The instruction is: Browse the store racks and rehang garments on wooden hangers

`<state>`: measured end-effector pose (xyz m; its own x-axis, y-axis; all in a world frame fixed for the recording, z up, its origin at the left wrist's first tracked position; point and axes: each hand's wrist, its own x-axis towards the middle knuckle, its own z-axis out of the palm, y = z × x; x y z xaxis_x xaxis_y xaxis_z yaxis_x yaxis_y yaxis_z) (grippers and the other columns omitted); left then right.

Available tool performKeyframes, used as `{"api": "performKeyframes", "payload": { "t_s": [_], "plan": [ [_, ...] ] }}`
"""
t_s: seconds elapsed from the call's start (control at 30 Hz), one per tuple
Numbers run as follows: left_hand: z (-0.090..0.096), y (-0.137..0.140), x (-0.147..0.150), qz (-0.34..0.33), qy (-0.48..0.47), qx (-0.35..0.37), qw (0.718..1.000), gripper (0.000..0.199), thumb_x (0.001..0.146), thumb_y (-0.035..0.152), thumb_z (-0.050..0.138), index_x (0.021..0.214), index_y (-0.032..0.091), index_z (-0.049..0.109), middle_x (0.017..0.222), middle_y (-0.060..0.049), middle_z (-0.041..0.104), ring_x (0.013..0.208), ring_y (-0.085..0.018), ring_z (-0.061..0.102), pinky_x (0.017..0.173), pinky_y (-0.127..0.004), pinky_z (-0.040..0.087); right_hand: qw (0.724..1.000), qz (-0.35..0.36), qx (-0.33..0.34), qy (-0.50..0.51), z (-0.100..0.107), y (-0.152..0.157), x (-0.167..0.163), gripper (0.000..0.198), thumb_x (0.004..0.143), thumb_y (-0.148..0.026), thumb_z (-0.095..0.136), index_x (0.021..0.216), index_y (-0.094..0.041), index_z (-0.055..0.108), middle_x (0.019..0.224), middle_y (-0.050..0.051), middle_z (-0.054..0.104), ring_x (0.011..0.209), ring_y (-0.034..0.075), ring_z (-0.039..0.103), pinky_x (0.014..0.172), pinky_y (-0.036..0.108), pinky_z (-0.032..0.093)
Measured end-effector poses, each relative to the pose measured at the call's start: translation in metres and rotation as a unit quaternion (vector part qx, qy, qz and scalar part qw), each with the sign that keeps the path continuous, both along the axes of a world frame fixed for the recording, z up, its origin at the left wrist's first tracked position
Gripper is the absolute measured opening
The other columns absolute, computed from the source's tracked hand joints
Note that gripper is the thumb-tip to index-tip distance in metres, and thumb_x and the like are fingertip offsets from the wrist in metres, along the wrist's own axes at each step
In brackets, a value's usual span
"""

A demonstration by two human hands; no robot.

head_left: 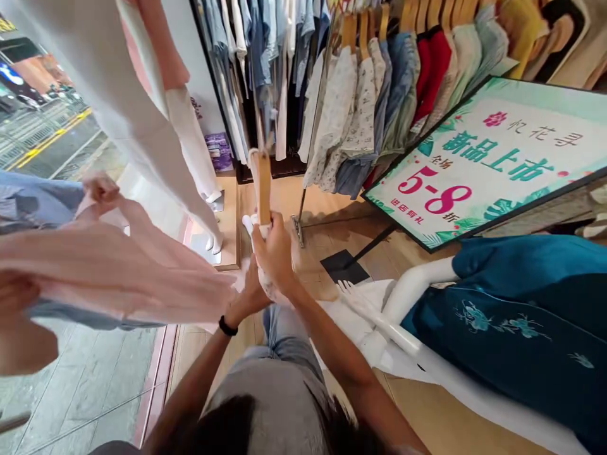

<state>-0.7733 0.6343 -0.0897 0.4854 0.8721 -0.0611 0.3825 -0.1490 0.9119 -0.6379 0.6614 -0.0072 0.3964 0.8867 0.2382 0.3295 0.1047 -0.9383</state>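
In front of my body, my right hand [276, 253] is closed round a wooden clothes hanger [264, 189], which points up and away from me. A pale, lightly patterned garment [271, 289] is bunched under my fingers, and a whitish strip of cloth runs along the hanger's left side. Just below and to the left, my left hand [253, 287] presses against the same cloth; its fingertips are partly hidden. Close to my left wrist is the end of a pink garment [142, 278], stretched out by another person's hands [100, 188] at the left.
White mannequins stand on a low wooden platform [232, 221] ahead. Clothes racks [351, 114] line the back. At right, a framed sign [493, 158] leans on a stand with a black base [344, 266]. A mannequin in a teal dress [512, 309] reaches close on my right.
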Motion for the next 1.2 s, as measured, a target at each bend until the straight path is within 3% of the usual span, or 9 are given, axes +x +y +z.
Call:
{"api": "performKeyframes", "payload": {
  "t_s": [0.1, 0.2, 0.27, 0.37, 0.53, 0.67, 0.97, 1.1, 1.2],
  "plan": [
    [0.058, 0.098, -0.044, -0.048, 0.137, 0.124, 0.982, 0.089, 0.072, 0.072, 0.079, 0.138, 0.018, 0.054, 0.159, -0.018, 0.042, 0.151, -0.045, 0.030, 0.126, -0.062, 0.020, 0.998, 0.048, 0.008, -0.039, 0.011, 0.068, 0.049, 0.029, 0.092, -0.031, 0.052, 0.117, -0.017, 0.054, 0.088, 0.003, 0.066, 0.075, 0.020, 0.062, 0.066, 0.029, 0.042],
    [0.103, 0.205, -0.067, 0.034, 0.256, 0.289, 0.922, 0.079, 0.086, 0.079, 0.059, 0.144, 0.026, 0.049, 0.162, -0.006, 0.040, 0.156, -0.040, 0.019, 0.127, -0.062, 0.011, 0.995, 0.090, 0.008, -0.037, -0.003, 0.125, 0.111, 0.028, 0.091, -0.027, 0.053, 0.117, -0.017, 0.055, 0.080, -0.001, 0.063, 0.067, 0.017, 0.056, 0.064, 0.027, 0.038],
    [0.098, 0.260, -0.043, 0.047, 0.238, 0.310, 0.919, 0.086, 0.089, 0.073, 0.061, 0.155, 0.025, 0.037, 0.167, -0.007, 0.031, 0.157, -0.037, 0.021, 0.128, -0.055, 0.014, 0.995, 0.097, 0.006, -0.019, -0.027, 0.158, 0.141, 0.028, 0.090, -0.026, 0.054, 0.117, -0.017, 0.055, 0.078, -0.002, 0.061, 0.064, 0.016, 0.054, 0.062, 0.027, 0.037],
    [0.052, 0.309, 0.032, -0.003, 0.174, 0.126, 0.977, 0.112, 0.073, 0.073, 0.077, 0.159, 0.019, 0.031, 0.167, -0.021, 0.028, 0.152, -0.044, 0.031, 0.123, -0.059, 0.029, 0.993, 0.118, -0.007, -0.003, -0.069, 0.198, 0.162, 0.028, 0.090, -0.025, 0.053, 0.117, -0.017, 0.056, 0.080, -0.001, 0.063, 0.064, 0.016, 0.055, 0.061, 0.026, 0.037],
    [0.017, 0.345, 0.130, 0.007, 0.009, -0.084, 0.996, 0.079, 0.084, 0.059, 0.073, 0.150, 0.025, 0.047, 0.159, -0.014, 0.046, 0.147, -0.035, 0.043, 0.117, -0.047, 0.042, 0.984, 0.169, -0.053, -0.012, -0.102, 0.240, 0.164, 0.030, 0.091, -0.028, 0.055, 0.121, -0.022, 0.056, 0.093, 0.003, 0.070, 0.077, 0.021, 0.064, 0.068, 0.029, 0.044],
    [0.035, 0.358, 0.161, 0.103, -0.055, -0.081, 0.990, 0.059, 0.083, 0.057, 0.075, 0.126, 0.017, 0.066, 0.125, -0.012, 0.070, 0.125, -0.032, 0.062, 0.107, -0.042, 0.050, 0.977, 0.172, -0.118, -0.040, -0.099, 0.259, 0.166, 0.033, 0.088, -0.030, 0.061, 0.120, -0.027, 0.062, 0.096, 0.000, 0.072, 0.084, 0.025, 0.068, 0.068, 0.030, 0.047],
    [0.034, 0.394, 0.196, 0.160, 0.014, -0.044, 0.986, 0.055, 0.066, 0.055, 0.085, 0.095, 0.013, 0.065, 0.084, -0.005, 0.069, 0.074, -0.017, 0.064, 0.065, -0.026, 0.050, 0.974, 0.166, -0.140, -0.068, -0.108, 0.277, 0.176, 0.036, 0.096, -0.024, 0.062, 0.132, -0.022, 0.057, 0.115, 0.005, 0.071, 0.097, 0.024, 0.068, 0.079, 0.033, 0.052],
    [0.022, 0.414, 0.194, 0.173, 0.059, -0.042, 0.982, 0.046, 0.061, 0.048, 0.085, 0.082, 0.012, 0.064, 0.071, 0.000, 0.063, 0.062, -0.013, 0.057, 0.056, -0.025, 0.047, 0.989, 0.116, -0.080, -0.042, -0.133, 0.249, 0.179, 0.050, 0.102, -0.041, 0.061, 0.147, -0.021, 0.052, 0.133, 0.012, 0.063, 0.119, 0.025, 0.060, 0.102, 0.039, 0.049],
    [0.012, 0.428, 0.187, 0.132, 0.045, -0.044, 0.989, 0.046, 0.062, 0.046, 0.085, 0.089, 0.013, 0.065, 0.079, -0.001, 0.066, 0.068, -0.013, 0.060, 0.058, -0.024, 0.049, 0.991, -0.055, -0.087, 0.082, -0.177, 0.188, 0.164, 0.048, 0.097, -0.040, 0.066, 0.142, -0.023, 0.059, 0.141, 0.007, 0.061, 0.131, 0.021, 0.055, 0.117, 0.035, 0.040]
  ]
}}
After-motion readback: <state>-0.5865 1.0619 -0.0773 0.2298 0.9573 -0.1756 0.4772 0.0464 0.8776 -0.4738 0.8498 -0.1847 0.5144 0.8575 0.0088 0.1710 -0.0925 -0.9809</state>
